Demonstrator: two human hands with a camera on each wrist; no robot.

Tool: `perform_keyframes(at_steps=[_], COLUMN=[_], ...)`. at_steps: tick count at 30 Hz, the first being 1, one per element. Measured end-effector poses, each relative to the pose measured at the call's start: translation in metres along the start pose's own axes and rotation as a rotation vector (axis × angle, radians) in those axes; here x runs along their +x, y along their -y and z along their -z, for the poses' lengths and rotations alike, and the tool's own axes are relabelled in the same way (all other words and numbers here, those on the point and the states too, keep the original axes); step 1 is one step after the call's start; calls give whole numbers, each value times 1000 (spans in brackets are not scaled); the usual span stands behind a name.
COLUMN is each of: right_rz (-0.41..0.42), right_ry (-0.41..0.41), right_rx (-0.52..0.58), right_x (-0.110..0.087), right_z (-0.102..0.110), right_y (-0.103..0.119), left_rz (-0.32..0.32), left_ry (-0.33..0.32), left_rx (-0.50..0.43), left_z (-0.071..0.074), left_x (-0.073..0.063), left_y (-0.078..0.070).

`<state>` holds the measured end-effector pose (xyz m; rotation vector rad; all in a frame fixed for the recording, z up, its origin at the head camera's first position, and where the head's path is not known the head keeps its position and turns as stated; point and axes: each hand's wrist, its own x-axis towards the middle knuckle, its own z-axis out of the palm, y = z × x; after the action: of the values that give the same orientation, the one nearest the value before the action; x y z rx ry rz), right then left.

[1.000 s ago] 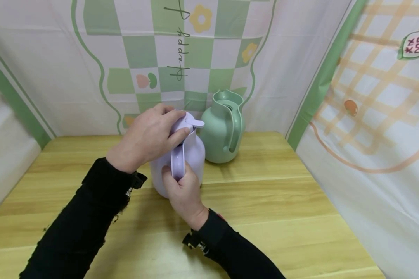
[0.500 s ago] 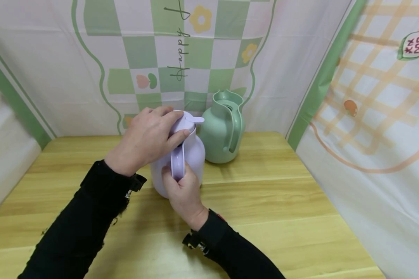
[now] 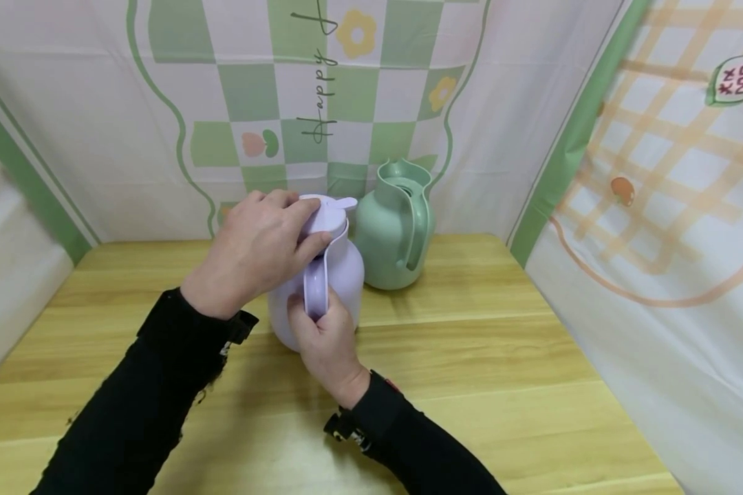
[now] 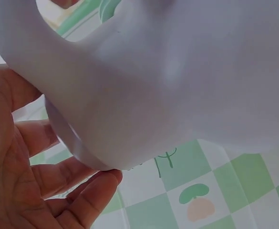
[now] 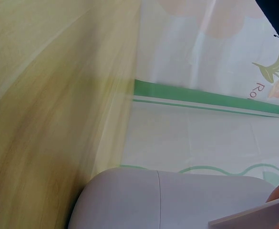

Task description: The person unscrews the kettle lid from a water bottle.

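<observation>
A lilac thermos jug (image 3: 347, 268) stands upright on the wooden table. My left hand (image 3: 248, 240) lies over its round lid (image 3: 327, 218), thumb on the near side and fingers across the far side. In the left wrist view several fingers of the left hand (image 4: 20, 162) curl about the lid's rim (image 4: 65, 129). My right hand (image 3: 328, 347) grips the jug's handle (image 3: 315, 289) low down, with the thumb on its left side. The right wrist view has mostly the jug's side (image 5: 122, 198), with only a bit of the hand at the right edge.
Just behind and to the right stands a green jug (image 3: 378, 240), its top uncovered and its handle facing me. The wooden table (image 3: 470, 385) meets a patterned cloth (image 3: 470, 137) at the back. Another cloth wall (image 3: 675, 240) hangs at the right.
The lid has turned counterclockwise, its small tab swinging toward the back. My left hand has shifted slightly left with it. The right hand and the jug's body have stayed in place.
</observation>
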<state>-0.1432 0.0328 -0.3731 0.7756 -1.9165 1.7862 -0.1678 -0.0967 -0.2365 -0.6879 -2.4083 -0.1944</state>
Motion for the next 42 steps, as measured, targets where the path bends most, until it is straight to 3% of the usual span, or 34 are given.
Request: perform_keyframes(at_steps=[6, 12, 24, 42], right_rz=[-1, -5, -23, -53], right_ry=[-8, -10, -26, -41], right_rx=[2, 3, -27, -29], right_x=[0, 0, 0, 0], right_z=[-1, -1, -1, -1], right_y=[-1, 0, 0, 1], left_rz=[31, 24, 7, -18], left_ry=[-3, -43, -56, -152], left_rx=[1, 26, 75, 53], left_z=[4, 6, 12, 9], left_x=[-3, -5, -8, -3], left_y=[-3, -6, -11, -6])
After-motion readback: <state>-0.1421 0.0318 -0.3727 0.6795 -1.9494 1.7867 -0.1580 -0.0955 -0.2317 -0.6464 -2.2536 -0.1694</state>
